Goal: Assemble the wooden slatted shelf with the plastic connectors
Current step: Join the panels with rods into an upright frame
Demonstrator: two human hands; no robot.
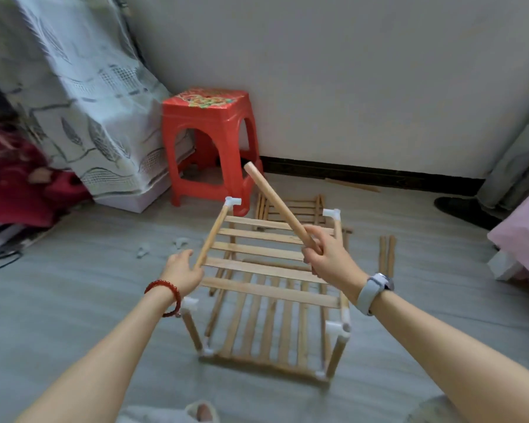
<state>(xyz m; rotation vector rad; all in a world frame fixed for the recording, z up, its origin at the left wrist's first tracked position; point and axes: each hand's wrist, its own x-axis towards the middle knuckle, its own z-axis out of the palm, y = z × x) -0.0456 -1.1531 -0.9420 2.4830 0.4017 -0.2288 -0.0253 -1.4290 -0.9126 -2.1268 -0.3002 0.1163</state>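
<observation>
Right now, fingers (313, 239) of the right hand (330, 254) curled round the low end of a loose wooden dowel (275, 203), tilted up and away over the top slats. Left hand (182, 270) with fingers loosely together, closing on the near end of the left top rail (212, 236) (grip not fully clear). Below both, half-built slatted shelf (269, 288) standing mid-floor (74, 300), white plastic connectors (233, 202) at its corners. Spare slat panel (290, 209) flat beyond it, two loose sticks (387, 254) toward the floor's right edge, red stool (208, 141) by the wall.
</observation>
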